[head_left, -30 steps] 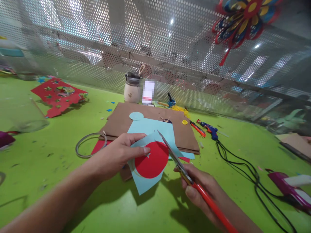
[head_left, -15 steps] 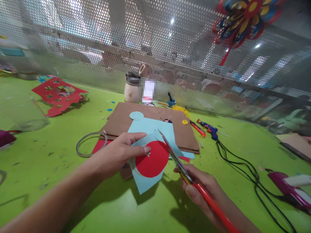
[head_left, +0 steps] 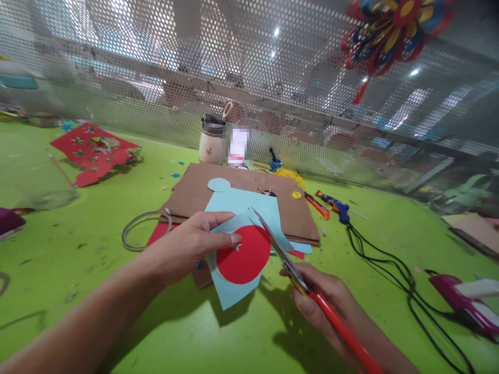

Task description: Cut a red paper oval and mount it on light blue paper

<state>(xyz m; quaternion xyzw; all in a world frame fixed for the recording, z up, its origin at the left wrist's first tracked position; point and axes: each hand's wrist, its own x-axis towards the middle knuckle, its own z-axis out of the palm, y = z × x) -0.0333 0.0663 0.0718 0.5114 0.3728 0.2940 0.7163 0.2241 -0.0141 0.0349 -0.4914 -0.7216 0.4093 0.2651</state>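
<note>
My left hand (head_left: 187, 249) pinches a light blue paper sheet (head_left: 230, 291) with a red paper circle (head_left: 244, 257) lying on it, thumb on top near the circle's left edge. The sheet is raised slightly above the green table (head_left: 78, 270). My right hand (head_left: 323, 304) grips red-handled scissors (head_left: 288, 267); their blades run along the right edge of the red circle, cutting into the blue sheet.
Behind lie a brown paper bag (head_left: 241, 200) with blue pieces on it, a wire ring (head_left: 146, 231), a cream jar (head_left: 212, 140), and red cut-out paper (head_left: 93, 153). A blue glue gun (head_left: 337, 208) with black cord and a purple tool (head_left: 463, 304) sit right. A perforated metal screen (head_left: 156, 78) bounds the back.
Almost nothing differs; the scissors and the blue sheet have shifted by only a few pixels while both hands keep their grip.
</note>
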